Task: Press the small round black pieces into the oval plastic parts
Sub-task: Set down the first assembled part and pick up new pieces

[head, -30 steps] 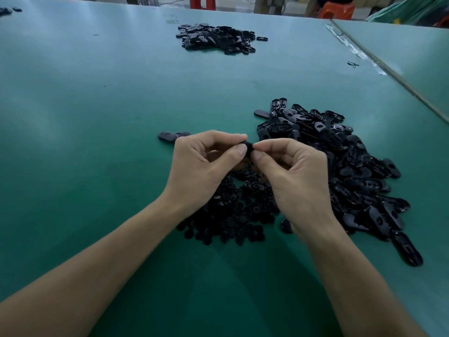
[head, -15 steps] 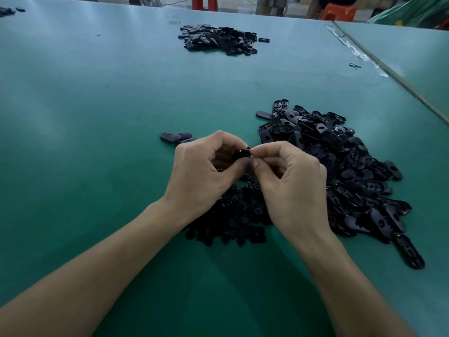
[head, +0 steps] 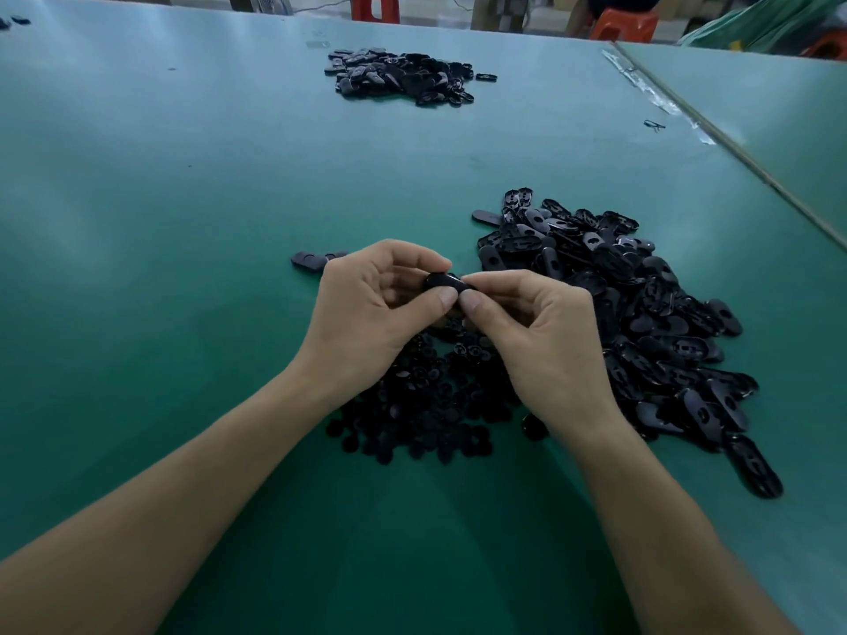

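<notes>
Oval plastic part (head: 442, 282) is pinched at mid-frame by my left hand (head: 366, 313) and right hand (head: 541, 341), thumbs curled on it. Fingers hide most of it. Below, my hands cover part of the small round black pieces (head: 412, 405); a pile of ovals (head: 641, 313) lies at right.

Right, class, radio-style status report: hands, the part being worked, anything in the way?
Left hand and right hand both pinch one oval part. Seating not visible. Nothing blocking; pile of round pieces lies beneath the hands.
</notes>
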Available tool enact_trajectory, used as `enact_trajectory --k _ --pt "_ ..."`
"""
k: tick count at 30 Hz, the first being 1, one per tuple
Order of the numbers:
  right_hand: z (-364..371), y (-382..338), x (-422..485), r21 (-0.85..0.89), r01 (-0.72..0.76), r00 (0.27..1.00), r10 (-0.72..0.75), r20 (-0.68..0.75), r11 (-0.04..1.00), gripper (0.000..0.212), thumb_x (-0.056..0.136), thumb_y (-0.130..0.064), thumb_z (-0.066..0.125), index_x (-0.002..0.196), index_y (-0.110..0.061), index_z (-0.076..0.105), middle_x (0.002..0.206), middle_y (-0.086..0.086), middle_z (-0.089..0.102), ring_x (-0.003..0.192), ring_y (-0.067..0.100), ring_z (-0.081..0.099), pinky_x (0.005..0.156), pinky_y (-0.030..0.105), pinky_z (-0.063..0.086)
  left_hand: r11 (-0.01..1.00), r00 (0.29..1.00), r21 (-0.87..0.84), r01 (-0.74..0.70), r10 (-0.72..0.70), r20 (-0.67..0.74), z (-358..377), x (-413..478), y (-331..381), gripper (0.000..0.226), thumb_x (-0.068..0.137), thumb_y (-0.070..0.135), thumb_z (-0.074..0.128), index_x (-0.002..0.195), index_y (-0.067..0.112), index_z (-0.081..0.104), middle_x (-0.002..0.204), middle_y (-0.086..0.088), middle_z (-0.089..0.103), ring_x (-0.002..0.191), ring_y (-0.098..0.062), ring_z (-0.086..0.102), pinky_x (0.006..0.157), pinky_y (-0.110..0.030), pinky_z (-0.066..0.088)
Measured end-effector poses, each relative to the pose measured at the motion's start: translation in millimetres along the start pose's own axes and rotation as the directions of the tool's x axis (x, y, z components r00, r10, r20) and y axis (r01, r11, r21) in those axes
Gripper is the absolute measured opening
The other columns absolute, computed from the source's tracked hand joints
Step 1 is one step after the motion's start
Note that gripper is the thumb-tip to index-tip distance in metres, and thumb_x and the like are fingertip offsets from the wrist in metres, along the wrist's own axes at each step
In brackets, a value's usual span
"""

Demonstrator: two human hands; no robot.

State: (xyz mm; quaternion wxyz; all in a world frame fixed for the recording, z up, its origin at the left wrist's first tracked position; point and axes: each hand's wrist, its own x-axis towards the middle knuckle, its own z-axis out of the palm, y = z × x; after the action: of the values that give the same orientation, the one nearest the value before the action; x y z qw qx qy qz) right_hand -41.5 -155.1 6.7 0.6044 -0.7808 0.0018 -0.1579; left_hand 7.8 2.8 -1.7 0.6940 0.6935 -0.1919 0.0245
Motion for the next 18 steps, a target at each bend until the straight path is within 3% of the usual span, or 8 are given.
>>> enact_trajectory --k 8,12,18 --pt "-4.8 1.4 0.7 0.007 -0.002 1.000 0.002 0.021 1.000 0.012 0.087 -0.011 0.076 0.092 -0.022 0.076 0.084 -0.007 0.077 0.080 0.009 0.073 0.075 0.023 0.056 1.000 1.000 0.013 0.007 -0.007 0.019 -1.2 -0.3 -0.3 0.026 0.080 0.000 0.081 0.090 0.023 0.074 0.084 -0.003 0.078 0.074 -0.015 0.075 0.074 -0.026 0.061" --pt "-7.0 -0.9 0.3 -0.067 0.036 0.999 -0.034 0.032 0.997 0.015 0.086 -0.010 0.077 0.086 -0.025 0.073 0.078 -0.012 0.075 0.072 0.003 0.071 0.067 0.014 0.052 0.997 0.999 0.074 -0.017 0.013 0.047 -1.9 -0.2 0.8 0.028 0.079 0.001 0.082 0.089 0.026 0.075 0.082 0.004 0.078 0.074 -0.010 0.074 0.074 -0.021 0.060" --pt "-6.6 -2.9 -1.0 -0.152 0.043 0.999 -0.041 0.013 0.987 0.011 0.085 -0.012 0.076 0.082 -0.023 0.073 0.074 -0.012 0.073 0.064 0.002 0.066 0.063 0.015 0.051 0.998 0.998 0.066 -0.013 0.009 0.060 -1.7 0.3 0.3 0.030 0.078 0.000 0.082 0.087 0.027 0.075 0.076 0.007 0.077 0.069 -0.006 0.073 0.070 -0.016 0.057"
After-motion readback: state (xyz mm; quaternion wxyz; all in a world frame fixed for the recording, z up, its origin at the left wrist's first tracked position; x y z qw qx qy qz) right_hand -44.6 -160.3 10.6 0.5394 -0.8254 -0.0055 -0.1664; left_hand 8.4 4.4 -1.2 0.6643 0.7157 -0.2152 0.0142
